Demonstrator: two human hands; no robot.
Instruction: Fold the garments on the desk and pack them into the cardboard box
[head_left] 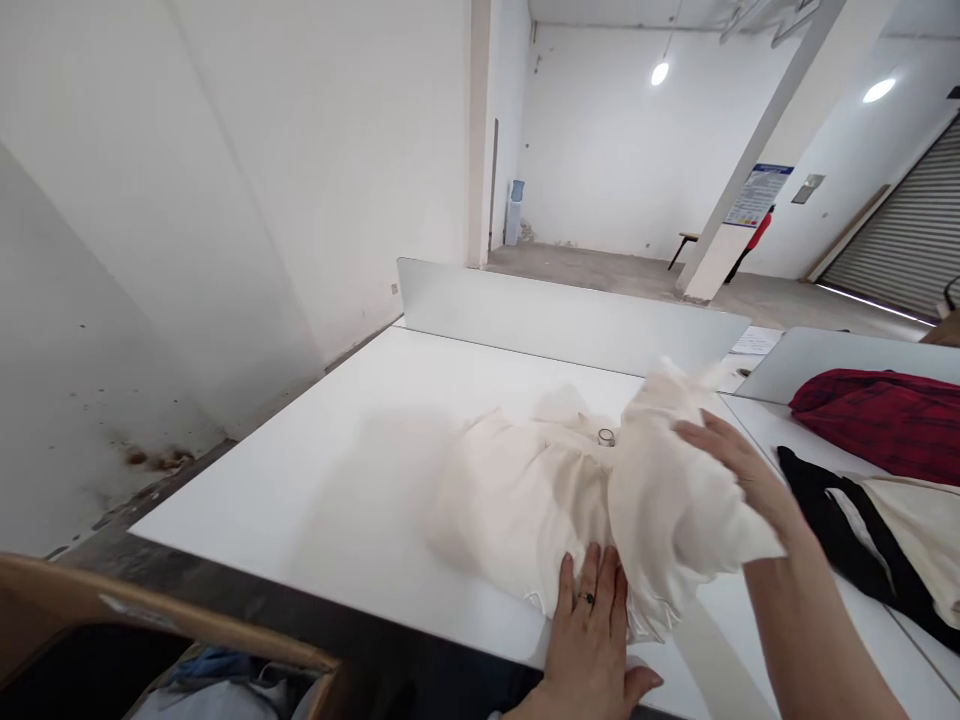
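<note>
A cream-coloured garment [540,480] lies bunched on the white table, with a small dark-outlined label mark near its upper middle. My left hand [589,615], a ring on one finger, rests flat on its near edge with fingers stretched. On the right side, part of the cloth is raised and folds over, slightly blurred. My right hand [731,465] is against that raised part, fingers extended along it; the cloth hides its palm and thumb and drapes over the wrist.
The white table [300,480] has a low divider [555,310] along its back. To the right lie a red plaid garment [877,415] and black and cream clothes [840,540]. A cardboard box [247,635] with clothes stands at the lower left. A person in red is partly behind a far pillar.
</note>
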